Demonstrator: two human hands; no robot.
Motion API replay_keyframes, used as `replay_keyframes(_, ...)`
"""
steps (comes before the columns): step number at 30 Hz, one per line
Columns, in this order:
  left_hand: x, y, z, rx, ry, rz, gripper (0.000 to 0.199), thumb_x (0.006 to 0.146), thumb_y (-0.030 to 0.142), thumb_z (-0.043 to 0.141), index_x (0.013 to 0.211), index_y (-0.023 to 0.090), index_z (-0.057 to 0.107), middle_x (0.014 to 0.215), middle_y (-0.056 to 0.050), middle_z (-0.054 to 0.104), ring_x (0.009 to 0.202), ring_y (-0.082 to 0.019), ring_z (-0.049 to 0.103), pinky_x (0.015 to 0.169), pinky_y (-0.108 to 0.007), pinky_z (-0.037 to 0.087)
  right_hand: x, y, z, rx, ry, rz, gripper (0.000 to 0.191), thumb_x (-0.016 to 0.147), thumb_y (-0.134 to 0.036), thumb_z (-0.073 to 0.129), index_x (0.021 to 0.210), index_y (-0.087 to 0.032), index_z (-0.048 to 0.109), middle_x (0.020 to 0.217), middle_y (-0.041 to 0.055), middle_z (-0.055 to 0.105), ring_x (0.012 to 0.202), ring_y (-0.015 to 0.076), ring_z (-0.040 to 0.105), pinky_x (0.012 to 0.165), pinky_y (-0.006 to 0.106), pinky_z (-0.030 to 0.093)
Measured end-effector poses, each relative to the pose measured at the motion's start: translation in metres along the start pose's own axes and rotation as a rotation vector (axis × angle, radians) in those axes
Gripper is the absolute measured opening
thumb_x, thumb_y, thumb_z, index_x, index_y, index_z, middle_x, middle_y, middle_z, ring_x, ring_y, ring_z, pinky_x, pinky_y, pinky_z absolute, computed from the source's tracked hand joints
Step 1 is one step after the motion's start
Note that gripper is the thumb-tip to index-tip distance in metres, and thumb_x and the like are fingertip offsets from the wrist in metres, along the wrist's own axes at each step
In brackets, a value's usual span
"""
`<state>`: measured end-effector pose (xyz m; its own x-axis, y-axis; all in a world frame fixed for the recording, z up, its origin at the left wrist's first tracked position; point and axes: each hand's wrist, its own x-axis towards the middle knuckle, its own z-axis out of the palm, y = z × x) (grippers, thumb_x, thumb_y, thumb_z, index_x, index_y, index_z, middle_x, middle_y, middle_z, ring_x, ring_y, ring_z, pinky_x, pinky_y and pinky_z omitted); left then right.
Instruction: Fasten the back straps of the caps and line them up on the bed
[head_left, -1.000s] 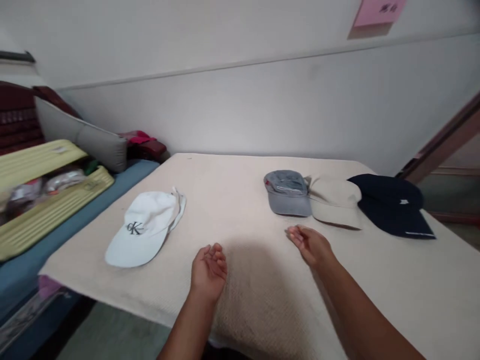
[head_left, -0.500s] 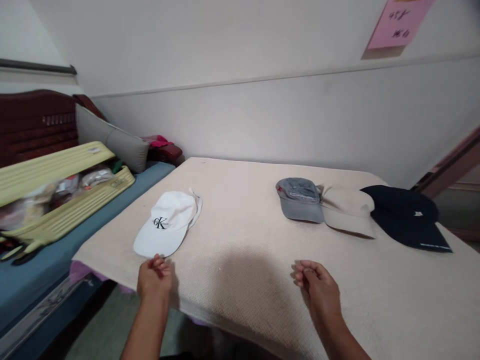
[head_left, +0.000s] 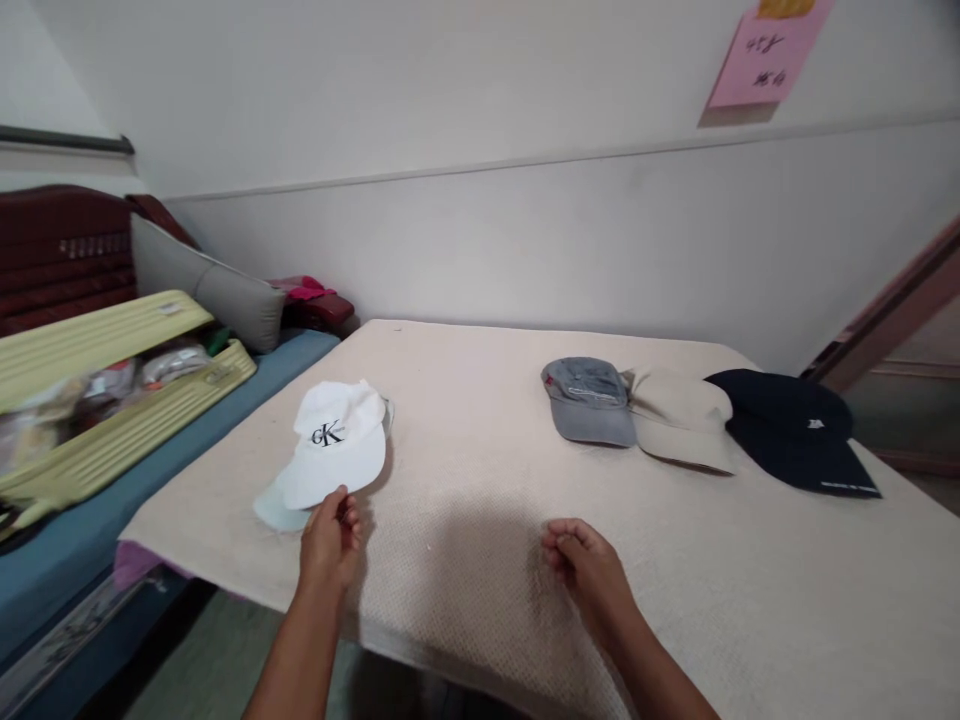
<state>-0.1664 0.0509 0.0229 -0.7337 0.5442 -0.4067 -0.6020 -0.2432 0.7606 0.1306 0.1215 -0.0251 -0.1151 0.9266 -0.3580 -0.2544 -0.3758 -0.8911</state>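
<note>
A white cap (head_left: 337,445) with black letters is pinched at its brim by my left hand (head_left: 331,540), near the table's left side. Under that brim shows part of a pale, greenish-white brim (head_left: 281,505). My right hand (head_left: 589,565) hovers over the table's front part, fingers curled together with nothing visible in them. Beyond it, a grey cap (head_left: 589,400), a beige cap (head_left: 679,418) and a navy cap (head_left: 795,430) sit in a row, their edges touching or overlapping.
The beige cloth-covered table (head_left: 457,400) stands against a white wall. At left, a blue-covered bench (head_left: 150,430) bears a grey cushion (head_left: 217,290) and a yellow-green container (head_left: 112,430) with bagged items. A pink note (head_left: 769,60) hangs on the wall.
My left hand has taken hold of the white cap's brim and shifted it slightly right, uncovering the pale brim below. My right hand has moved left. The view has shifted a little.
</note>
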Motion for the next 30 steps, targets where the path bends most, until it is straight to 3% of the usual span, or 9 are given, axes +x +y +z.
replay_keyframes(5,-0.012,-0.011,0.018,-0.008,-0.034,0.144,0.01,0.067,0.004,0.059,0.072,0.013,0.058,0.064,0.001,0.065,0.055,-0.012,0.065,0.041,-0.016,0.047,-0.008,0.002,0.009,-0.078,-0.08,0.05,0.012,0.065,-0.022,0.058,0.076,-0.017,0.059,0.064,0.0015,0.061,0.049,0.0104,0.051,0.044,0.022,0.035)
replay_keyframes(9,-0.022,-0.019,0.029,-0.013,-0.081,0.26,0.009,0.063,0.009,0.063,0.071,0.012,0.061,0.065,0.0,0.067,0.06,-0.015,0.067,0.051,-0.021,0.052,-0.012,0.003,0.015,-0.108,-0.119,0.07,0.012,0.064,-0.022,0.058,0.075,-0.017,0.059,0.065,0.0021,0.061,0.05,0.0111,0.052,0.045,0.023,0.035)
replay_keyframes(17,-0.026,-0.026,0.038,0.065,-0.107,0.497,0.014,0.07,0.021,0.063,0.081,0.013,0.066,0.074,-0.003,0.07,0.068,-0.017,0.068,0.062,-0.027,0.053,-0.015,0.005,0.016,-0.117,-0.153,0.091,0.014,0.065,-0.024,0.06,0.077,-0.017,0.059,0.066,0.0019,0.061,0.052,0.0113,0.052,0.046,0.024,0.036)
replay_keyframes(21,-0.041,-0.033,0.041,0.175,-0.163,0.582,0.013,0.073,0.023,0.064,0.077,0.013,0.07,0.072,-0.005,0.072,0.07,-0.018,0.067,0.071,-0.031,0.051,-0.013,0.008,0.015,-0.134,-0.151,0.1,0.014,0.066,-0.024,0.061,0.079,-0.017,0.059,0.068,0.0018,0.062,0.052,0.011,0.053,0.047,0.023,0.037)
replay_keyframes(26,-0.089,-0.054,0.046,0.3,-0.336,0.567,0.016,0.076,0.025,0.064,0.074,0.013,0.074,0.073,-0.008,0.073,0.073,-0.021,0.065,0.073,-0.033,0.05,-0.011,0.01,0.015,-0.091,-0.207,0.097,0.014,0.069,-0.027,0.063,0.079,-0.017,0.059,0.069,0.002,0.063,0.054,0.0112,0.053,0.047,0.023,0.036)
replay_keyframes(30,-0.129,-0.075,0.047,0.347,-0.517,0.392,0.019,0.081,0.027,0.058,0.078,0.015,0.073,0.077,-0.008,0.074,0.073,-0.02,0.065,0.073,-0.033,0.049,-0.016,-0.002,0.016,-0.021,-0.274,0.111,0.02,0.074,-0.035,0.065,0.081,-0.016,0.061,0.075,0.0041,0.064,0.062,0.013,0.057,0.056,0.024,0.041)
